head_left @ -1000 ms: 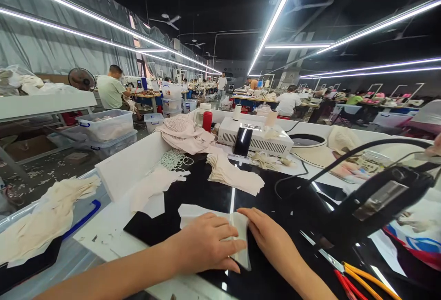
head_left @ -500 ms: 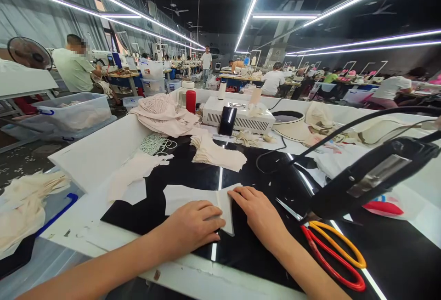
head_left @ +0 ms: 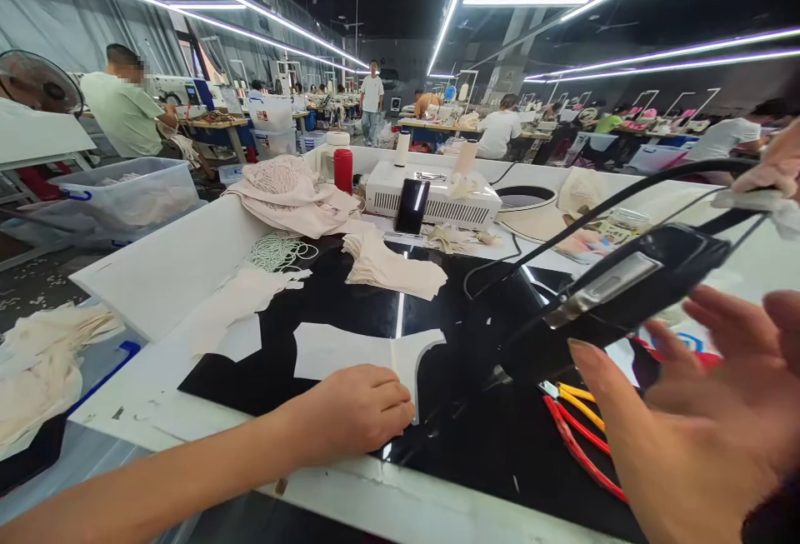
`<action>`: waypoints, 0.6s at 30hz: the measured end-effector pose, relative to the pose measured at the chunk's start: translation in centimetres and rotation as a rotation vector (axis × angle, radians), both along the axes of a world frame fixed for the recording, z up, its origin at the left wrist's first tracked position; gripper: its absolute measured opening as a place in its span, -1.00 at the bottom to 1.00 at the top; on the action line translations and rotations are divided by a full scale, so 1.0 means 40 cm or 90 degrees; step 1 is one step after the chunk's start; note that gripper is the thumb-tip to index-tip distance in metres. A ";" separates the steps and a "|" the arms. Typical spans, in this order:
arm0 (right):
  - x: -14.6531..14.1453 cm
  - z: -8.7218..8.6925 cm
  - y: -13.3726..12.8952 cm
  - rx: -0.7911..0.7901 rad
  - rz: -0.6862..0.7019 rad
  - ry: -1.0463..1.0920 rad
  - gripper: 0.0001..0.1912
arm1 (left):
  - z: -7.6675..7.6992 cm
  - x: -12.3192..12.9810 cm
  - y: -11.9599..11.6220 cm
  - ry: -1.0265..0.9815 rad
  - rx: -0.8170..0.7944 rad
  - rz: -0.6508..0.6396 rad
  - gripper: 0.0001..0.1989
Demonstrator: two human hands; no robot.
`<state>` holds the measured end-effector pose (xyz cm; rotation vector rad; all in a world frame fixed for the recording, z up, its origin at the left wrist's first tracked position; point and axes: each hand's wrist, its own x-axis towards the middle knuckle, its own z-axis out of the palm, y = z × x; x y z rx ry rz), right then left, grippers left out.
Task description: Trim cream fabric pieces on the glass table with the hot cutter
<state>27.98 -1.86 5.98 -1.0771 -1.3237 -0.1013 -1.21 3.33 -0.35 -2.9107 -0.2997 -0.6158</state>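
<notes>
White fabric piece (head_left: 350, 352) flat on the black counter (head_left: 475, 444), in front of the stack of cream pieces (head_left: 391, 267). Left hand (head_left: 350, 411) pressed palm-down on its near edge, holding nothing. Right hand (head_left: 706, 419) raised right of the fabric piece, fingers spread and empty, just below the black tool (head_left: 618, 298), above the red-yellow scissors (head_left: 578, 423).

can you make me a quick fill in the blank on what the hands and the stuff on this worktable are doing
1. The left hand presses on a white ____ piece.
2. The right hand is open beside a black ____ tool.
3. The scissors have red and ____ handles.

Missing words: fabric; handheld; yellow
</notes>
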 end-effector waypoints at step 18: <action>-0.158 0.024 0.083 -0.130 0.232 0.263 -0.60 | -0.023 0.033 -0.014 0.025 -0.028 0.080 -0.82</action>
